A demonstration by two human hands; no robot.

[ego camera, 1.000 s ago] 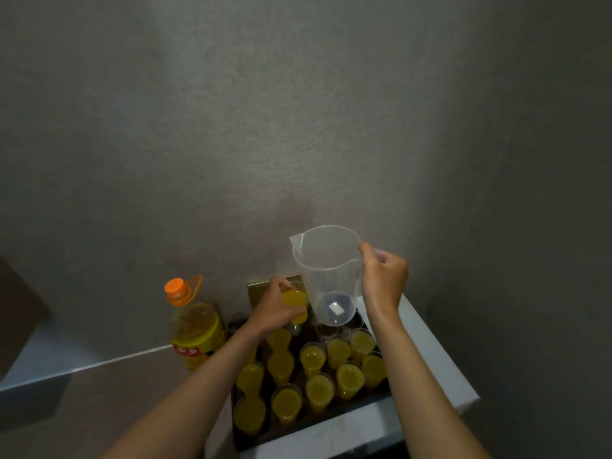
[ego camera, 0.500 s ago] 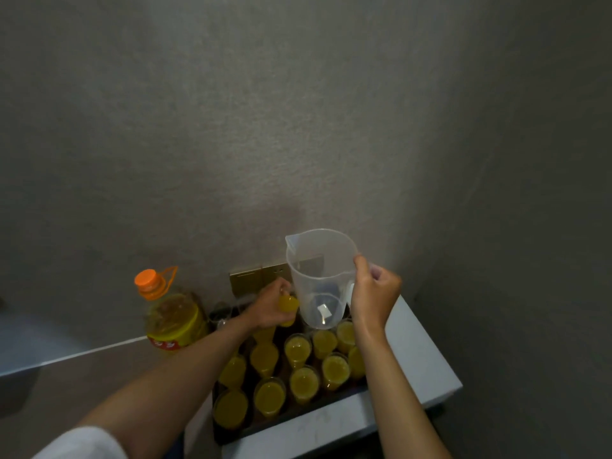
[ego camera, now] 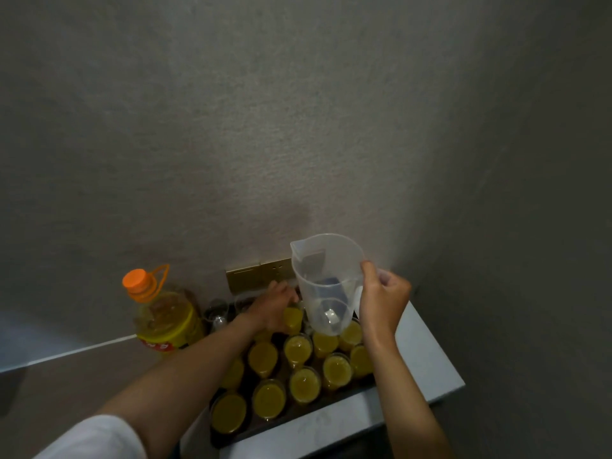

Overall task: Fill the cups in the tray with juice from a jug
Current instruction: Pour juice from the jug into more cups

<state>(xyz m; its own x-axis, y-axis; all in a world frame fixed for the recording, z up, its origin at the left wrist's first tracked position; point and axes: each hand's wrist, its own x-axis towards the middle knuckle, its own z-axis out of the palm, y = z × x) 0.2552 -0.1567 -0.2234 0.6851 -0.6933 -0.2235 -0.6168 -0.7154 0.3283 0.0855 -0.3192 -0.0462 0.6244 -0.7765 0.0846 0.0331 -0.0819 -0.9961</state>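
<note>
Right hand (ego camera: 384,301): curled round the handle of the jug (ego camera: 326,283), thumb up on the rim side; held upright above the far right cups, spout turned to the left and away.
Jug: clear plastic, looks empty or nearly so; no juice visible inside.
Left hand (ego camera: 273,308): wrapped round a full cup (ego camera: 293,321) at the far end of the tray (ego camera: 265,432), just left of the jug's base; cannot tell whether the cup is lifted or standing.
Filled cups (ego camera: 265,397): rows of yellow juice below and nearer than both hands, packed close, filling most of the tray.
Empty cups (ego camera: 217,314): a couple of clear ones just left of the left hand, beside the bottle; cannot tell whether inside the tray.
Bottle (ego camera: 165,321): orange cap, yellow liquid, upright, well left of the left hand, nearer to it than to the right.
Key relation: bottle stands upright across from the jug, with the left hand between; a refill, judged likely, calls for the left hand to drop the cup and reach further left.
Risk: crowded cups under the jug, easy to knock.
</note>
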